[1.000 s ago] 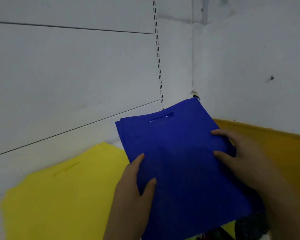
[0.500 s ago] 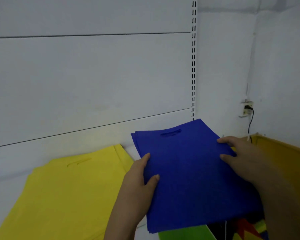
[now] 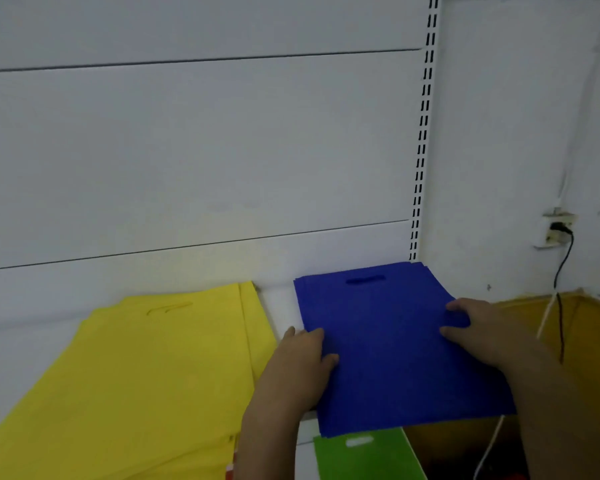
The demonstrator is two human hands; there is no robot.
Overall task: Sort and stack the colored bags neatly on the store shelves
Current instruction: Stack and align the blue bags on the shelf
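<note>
A stack of blue bags (image 3: 388, 341) with a cut-out handle lies flat in the right back corner of the white shelf (image 3: 280, 306); its front end overhangs the shelf edge. My left hand (image 3: 300, 365) lies across the stack's left edge, fingers straight, one fingertip on the shelf beside it. My right hand (image 3: 482, 336) holds the right edge, two digits on top and the others hidden. A larger stack of yellow bags (image 3: 153, 375) lies on the same shelf to the left, a narrow white gap apart from the blue one.
A green bag (image 3: 361, 455) shows below the shelf front. A yellow-brown box (image 3: 596, 327) stands on the right. A wall socket (image 3: 555, 232) with a black cable hangs over it. A slotted upright (image 3: 423, 133) marks the shelf's right back corner.
Both hands carried the blue stack forward and down onto the shelf beside the yellow bags. My left fingers came out from under the stack and now lie on top.
</note>
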